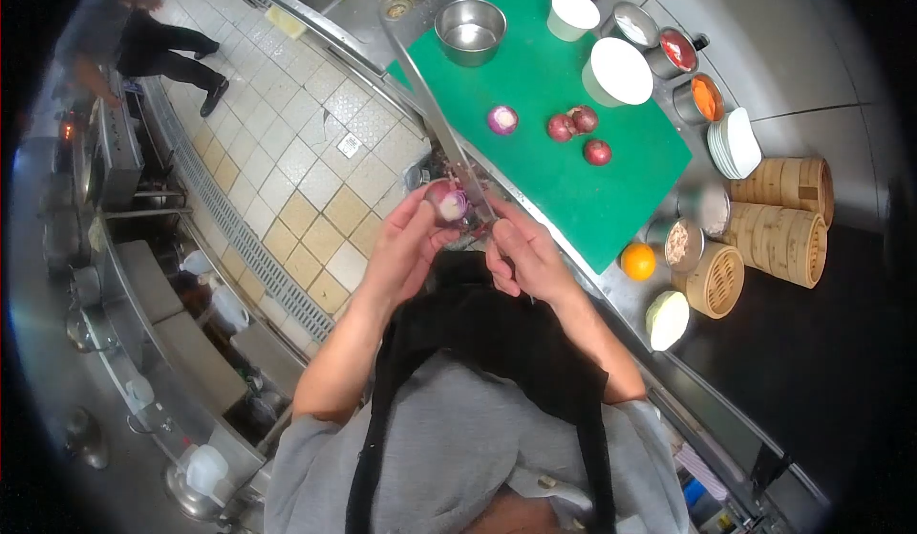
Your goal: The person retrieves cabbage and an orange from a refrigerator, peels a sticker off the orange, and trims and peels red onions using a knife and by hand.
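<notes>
My left hand [408,243] is closed round a red onion [447,203], partly peeled, with pale flesh and purple skin showing. In my right hand [521,252] is a long knife [427,99], its blade pointing up and away past the onion. Both hands are close together in front of my apron, beside the counter edge. A peeled red onion [502,119] lies on the green cutting board [544,195]. Several unpeeled red onions [597,152] rest to its right. Dark scraps [444,166] show below the blade, in a container I see only in part.
A metal bowl [470,32] and white bowls [617,73] stand on the board. Metal containers of ingredients [705,97], stacked white dishes [734,144], bamboo steamers [776,243], an orange [638,261] and a cut cabbage [667,320] line the right. Another person [158,42] stands across the tiled floor.
</notes>
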`<action>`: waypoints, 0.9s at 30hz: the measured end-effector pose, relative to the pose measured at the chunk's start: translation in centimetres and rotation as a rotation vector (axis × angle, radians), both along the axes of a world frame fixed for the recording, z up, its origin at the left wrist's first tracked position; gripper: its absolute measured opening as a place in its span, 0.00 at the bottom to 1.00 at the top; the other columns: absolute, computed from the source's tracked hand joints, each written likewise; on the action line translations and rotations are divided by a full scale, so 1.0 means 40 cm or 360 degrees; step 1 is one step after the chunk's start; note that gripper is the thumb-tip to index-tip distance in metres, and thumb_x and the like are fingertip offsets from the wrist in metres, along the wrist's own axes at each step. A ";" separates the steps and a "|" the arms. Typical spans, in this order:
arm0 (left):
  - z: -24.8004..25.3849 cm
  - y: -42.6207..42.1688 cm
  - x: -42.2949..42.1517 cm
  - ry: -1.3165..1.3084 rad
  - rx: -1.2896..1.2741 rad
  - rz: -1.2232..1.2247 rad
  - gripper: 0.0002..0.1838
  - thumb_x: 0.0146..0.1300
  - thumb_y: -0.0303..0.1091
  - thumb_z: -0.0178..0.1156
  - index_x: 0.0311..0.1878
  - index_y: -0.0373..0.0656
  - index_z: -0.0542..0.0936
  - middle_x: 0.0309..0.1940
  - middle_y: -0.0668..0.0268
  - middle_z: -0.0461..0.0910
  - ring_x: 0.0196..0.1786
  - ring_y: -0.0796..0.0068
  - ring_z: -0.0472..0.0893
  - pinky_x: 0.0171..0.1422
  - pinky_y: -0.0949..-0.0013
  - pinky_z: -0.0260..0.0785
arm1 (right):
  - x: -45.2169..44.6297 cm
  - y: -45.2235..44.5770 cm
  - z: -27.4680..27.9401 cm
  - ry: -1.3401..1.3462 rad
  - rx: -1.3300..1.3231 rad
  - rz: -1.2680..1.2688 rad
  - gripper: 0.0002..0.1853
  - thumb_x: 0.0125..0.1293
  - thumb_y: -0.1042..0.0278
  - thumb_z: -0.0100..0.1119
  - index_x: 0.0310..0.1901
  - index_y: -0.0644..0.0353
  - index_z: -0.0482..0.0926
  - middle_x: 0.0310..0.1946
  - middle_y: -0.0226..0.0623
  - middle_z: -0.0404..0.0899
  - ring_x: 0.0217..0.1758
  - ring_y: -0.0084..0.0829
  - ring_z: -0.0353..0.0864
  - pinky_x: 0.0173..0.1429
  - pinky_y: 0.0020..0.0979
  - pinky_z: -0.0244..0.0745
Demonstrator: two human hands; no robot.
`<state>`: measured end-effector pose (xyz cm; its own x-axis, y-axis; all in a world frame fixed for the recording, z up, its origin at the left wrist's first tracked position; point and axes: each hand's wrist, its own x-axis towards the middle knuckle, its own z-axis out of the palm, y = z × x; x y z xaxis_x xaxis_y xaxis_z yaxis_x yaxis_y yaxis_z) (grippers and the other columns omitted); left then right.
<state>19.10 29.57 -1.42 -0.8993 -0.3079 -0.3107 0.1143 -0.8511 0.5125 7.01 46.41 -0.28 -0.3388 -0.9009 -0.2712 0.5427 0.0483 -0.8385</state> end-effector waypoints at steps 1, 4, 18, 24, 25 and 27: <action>0.002 0.003 0.002 -0.0142 -0.0161 0.0002 0.27 0.73 0.30 0.60 0.72 0.38 0.66 0.61 0.61 0.77 0.56 0.69 0.82 0.59 0.67 0.76 | 0.001 -0.002 -0.002 0.0021 0.0019 -0.0004 0.27 0.82 0.56 0.41 0.76 0.58 0.57 0.17 0.29 0.66 0.12 0.18 0.62 0.18 0.21 0.61; 0.025 0.018 -0.011 -0.0289 -0.0349 0.0082 0.25 0.73 0.31 0.59 0.71 0.38 0.68 0.58 0.63 0.79 0.53 0.73 0.82 0.54 0.71 0.77 | 0.002 -0.005 0.001 -0.0063 0.0022 -0.0031 0.27 0.82 0.56 0.41 0.76 0.58 0.56 0.17 0.28 0.65 0.12 0.18 0.62 0.18 0.21 0.61; -0.051 0.014 0.006 0.0001 -0.0002 -0.0080 0.26 0.77 0.39 0.54 0.73 0.41 0.65 0.55 0.62 0.79 0.52 0.70 0.82 0.54 0.69 0.74 | 0.002 0.003 0.010 -0.0381 -0.0081 -0.0017 0.27 0.81 0.51 0.44 0.73 0.55 0.61 0.17 0.28 0.63 0.11 0.19 0.60 0.16 0.23 0.59; -0.049 -0.018 0.053 0.0181 -0.0174 -0.0115 0.30 0.76 0.41 0.55 0.76 0.46 0.60 0.59 0.60 0.76 0.52 0.64 0.82 0.51 0.69 0.75 | -0.019 0.024 -0.036 -0.0625 0.0008 -0.0227 0.25 0.79 0.46 0.45 0.68 0.55 0.65 0.17 0.28 0.63 0.11 0.21 0.61 0.16 0.24 0.59; -0.043 -0.017 0.055 0.0224 -0.0111 -0.0141 0.29 0.76 0.41 0.55 0.75 0.48 0.61 0.59 0.60 0.76 0.52 0.63 0.82 0.51 0.68 0.76 | -0.018 0.019 -0.025 -0.0622 0.0008 -0.0227 0.25 0.79 0.46 0.45 0.68 0.55 0.65 0.17 0.28 0.63 0.11 0.21 0.61 0.16 0.24 0.59; -0.028 -0.020 0.050 0.0273 -0.0051 -0.0176 0.28 0.76 0.41 0.55 0.75 0.51 0.61 0.58 0.60 0.77 0.52 0.62 0.82 0.51 0.67 0.76 | -0.016 0.005 0.007 -0.0375 0.0087 -0.0068 0.28 0.80 0.48 0.44 0.74 0.54 0.59 0.18 0.27 0.63 0.12 0.20 0.61 0.17 0.23 0.60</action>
